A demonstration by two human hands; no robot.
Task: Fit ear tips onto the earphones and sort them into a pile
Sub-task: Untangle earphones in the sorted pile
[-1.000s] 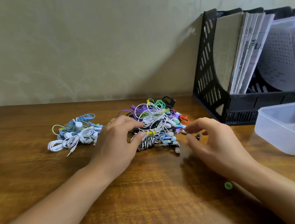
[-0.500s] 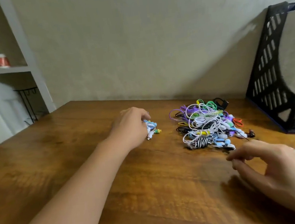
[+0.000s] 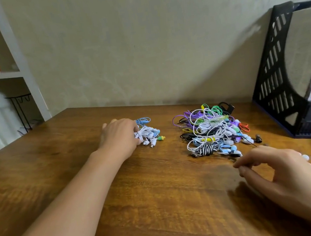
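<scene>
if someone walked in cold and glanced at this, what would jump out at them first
The big tangled heap of colourful earphones in purple, green, white and blue, right of centre on the wooden table, draws the eye first. Next is the left hand resting on a smaller white and blue pile of earphones further left. The right hand hovers near the big heap's front edge, fingers curled, beside a black file rack by the wall.

We have a single view, worn on the head, looking forward and down across the wooden desk [image 3: 161,205] toward the wall [image 3: 142,50]. It sits close: both forearms run in from the bottom corners. The wide lens bends the white shelf unit [image 3: 16,56] at left and the black file rack [image 3: 275,83] at right.
</scene>
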